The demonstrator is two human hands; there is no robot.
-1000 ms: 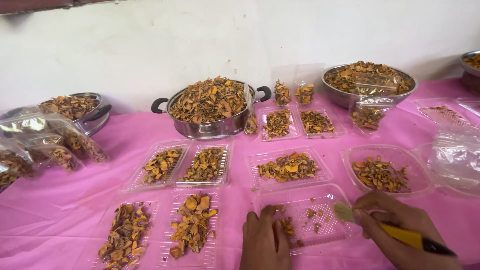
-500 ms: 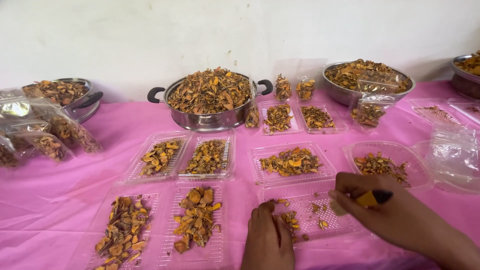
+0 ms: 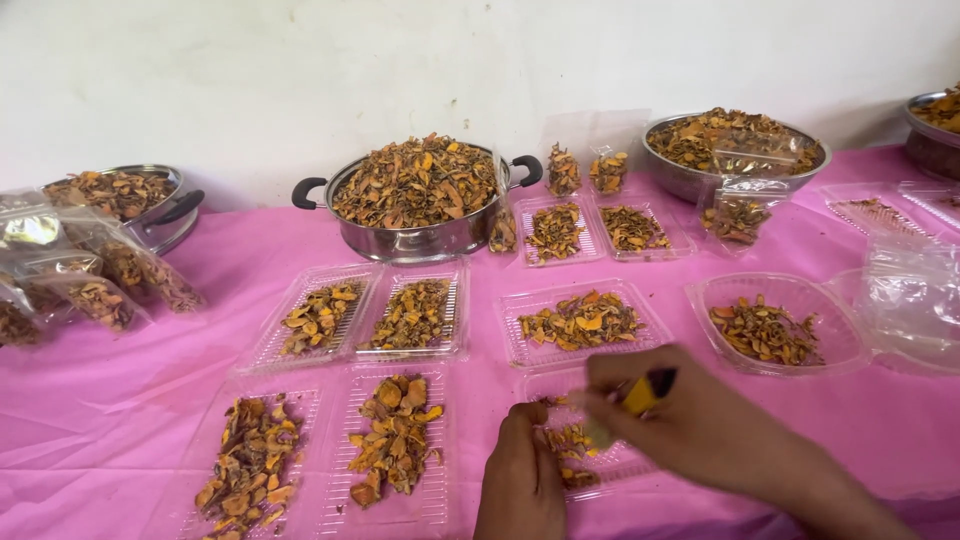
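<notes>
From the head camera, just in front of the steel pot, the left hand presses its fingertips on the clear tray of orange dried pieces, apparently steadying it, while the right hand, clamped on a yellow tool, has swung leftward over it since earlier.

Steel pot with black handles at 12 o'clock, heaped with dried orange-brown chips. Steel bowl at 1 o'clock, same fill, a clear bag resting on it. Second handled pot at 10 o'clock, sealed pouches just beside it. Pink tablecloth covers the table. Four clear trays of chips at 9–11 o'clock, one rectangular tray dead centre, oval clear dish at 3 o'clock. White wall behind.
</notes>
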